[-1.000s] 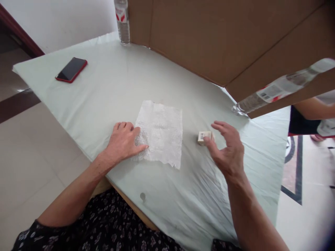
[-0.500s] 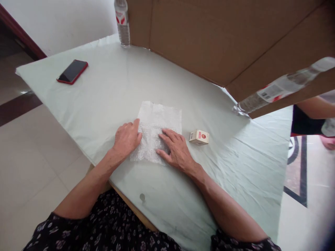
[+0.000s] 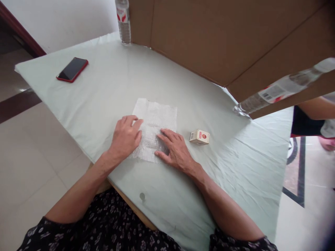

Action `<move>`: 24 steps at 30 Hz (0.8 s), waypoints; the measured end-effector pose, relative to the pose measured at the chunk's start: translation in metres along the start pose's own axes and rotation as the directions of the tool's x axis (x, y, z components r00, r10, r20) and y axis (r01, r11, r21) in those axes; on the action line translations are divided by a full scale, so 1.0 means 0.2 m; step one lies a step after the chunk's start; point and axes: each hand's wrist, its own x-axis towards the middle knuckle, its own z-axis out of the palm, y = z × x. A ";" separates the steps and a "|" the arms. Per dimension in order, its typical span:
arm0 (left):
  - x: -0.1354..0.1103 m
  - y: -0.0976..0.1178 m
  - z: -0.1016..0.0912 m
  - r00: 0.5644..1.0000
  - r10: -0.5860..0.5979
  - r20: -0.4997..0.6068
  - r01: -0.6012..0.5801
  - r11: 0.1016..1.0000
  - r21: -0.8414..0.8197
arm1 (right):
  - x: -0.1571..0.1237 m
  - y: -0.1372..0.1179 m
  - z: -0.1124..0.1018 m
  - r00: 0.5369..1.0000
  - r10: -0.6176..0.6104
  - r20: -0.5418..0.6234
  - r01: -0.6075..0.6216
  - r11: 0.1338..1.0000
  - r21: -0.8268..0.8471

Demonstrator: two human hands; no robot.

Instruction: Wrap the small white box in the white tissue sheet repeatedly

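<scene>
A white sheet of bubble wrap [image 3: 155, 120] lies flat on the pale green tablecloth [image 3: 110, 87]. My left hand [image 3: 126, 136] rests on the sheet's near left part, fingers stretched flat. My right hand [image 3: 175, 149] presses on its near right part, fingers spread flat. Both hands hold nothing. A small cream box with a red mark [image 3: 199, 136] sits on the cloth just right of my right hand, not touching it.
A red phone [image 3: 72, 69] lies at the far left. A water bottle [image 3: 123, 21] stands at the back beside a large cardboard panel [image 3: 222, 38]. Another bottle [image 3: 277, 91] leans at the right. Another person's arm [image 3: 315, 107] shows at the far right. The table edge runs near left.
My right hand left the small box and came down flat on the bubble wrap. My left hand slid slightly forward over the sheet, which shifted a little away from me.
</scene>
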 end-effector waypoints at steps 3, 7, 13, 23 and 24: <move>-0.02 0.00 0.06 0.974 0.222 0.037 -0.216 0.969 -0.123 | 0.00 0.01 0.01 1.000 -0.021 -0.001 0.021 1.000 -0.004; -0.03 -0.06 0.16 0.966 0.204 0.159 -0.169 0.963 -0.211 | -0.02 0.03 0.00 0.996 -0.078 -0.047 0.079 0.997 0.019; -0.04 -0.09 0.18 0.964 0.160 0.211 -0.096 0.954 -0.284 | -0.09 0.20 -0.30 0.886 0.038 -0.463 -0.030 0.999 0.024; -0.03 -0.07 0.15 0.958 0.139 0.251 -0.050 0.943 -0.329 | -0.24 0.49 -0.43 0.921 0.365 -0.139 -0.352 0.929 0.112; -0.03 -0.07 0.15 0.958 0.141 0.250 -0.052 0.942 -0.332 | -0.22 0.44 -0.43 0.920 0.346 -0.184 -0.329 0.937 0.116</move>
